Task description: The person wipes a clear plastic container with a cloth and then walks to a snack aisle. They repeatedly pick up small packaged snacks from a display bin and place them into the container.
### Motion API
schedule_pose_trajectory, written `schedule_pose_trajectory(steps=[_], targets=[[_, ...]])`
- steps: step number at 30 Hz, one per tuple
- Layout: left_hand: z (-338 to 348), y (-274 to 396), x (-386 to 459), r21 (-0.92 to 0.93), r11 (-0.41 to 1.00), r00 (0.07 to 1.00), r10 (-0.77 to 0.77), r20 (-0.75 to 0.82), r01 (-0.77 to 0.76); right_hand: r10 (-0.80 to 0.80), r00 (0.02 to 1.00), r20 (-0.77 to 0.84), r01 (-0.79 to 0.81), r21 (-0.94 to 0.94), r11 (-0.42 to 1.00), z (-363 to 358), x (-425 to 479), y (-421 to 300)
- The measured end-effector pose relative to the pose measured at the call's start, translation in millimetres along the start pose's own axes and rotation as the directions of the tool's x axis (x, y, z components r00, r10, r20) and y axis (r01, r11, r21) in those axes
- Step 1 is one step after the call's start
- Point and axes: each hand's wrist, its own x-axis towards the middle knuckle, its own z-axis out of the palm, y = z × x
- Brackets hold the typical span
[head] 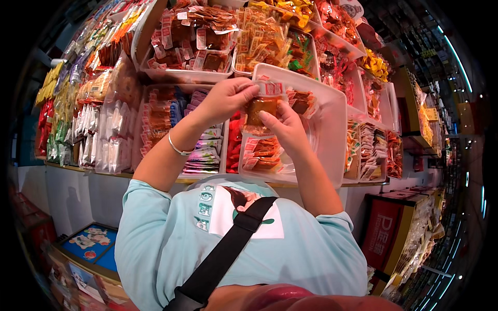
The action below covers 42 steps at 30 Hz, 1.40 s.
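Observation:
Between my two hands is a small clear plastic snack packet [263,109] with a red-and-white top and brown food inside. My left hand [235,97] pinches its upper edge between thumb and fingers. Lower down, my right hand [286,122] holds its right side, the thumb lying across the front. Both hands are above a translucent white plastic bin [328,128], tilted on the display. Similar packets [262,151] lie in the bin's near left part, and more packets [301,102] lie at its far end. A silver bangle [179,147] circles my left wrist.
White bins of brown packets [212,42] and yellow packets [258,39] stand behind. To the left, a bin holds purple-and-green packets [204,149], beside bagged white packets [116,136]. Smaller packets [371,144] fill bins on the right. A red-sided display stand [379,233] stands at lower right.

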Motion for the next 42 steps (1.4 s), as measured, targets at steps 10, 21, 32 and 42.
schedule_pose_trajectory(steps=[10,21,32,42], targets=[[-106,-44,119,0.983,0.063,0.925,0.333,-0.184,0.173,-0.077,0.977,-0.197,0.119,0.212,0.97,-7,-8,1],[-159,-14,205,0.93,-0.215,0.953,0.007,-0.304,0.298,-0.111,0.936,-0.334,0.17,0.151,0.974,-19,-15,2],[-181,-69,86,0.994,-0.097,0.875,0.477,0.083,-0.042,-0.162,0.931,-0.326,0.223,0.16,0.962,-3,-30,-1],[-178,-52,25,0.779,0.587,0.862,0.255,-0.438,0.222,-0.142,0.974,-0.177,0.176,0.189,0.966,14,-26,-9]])
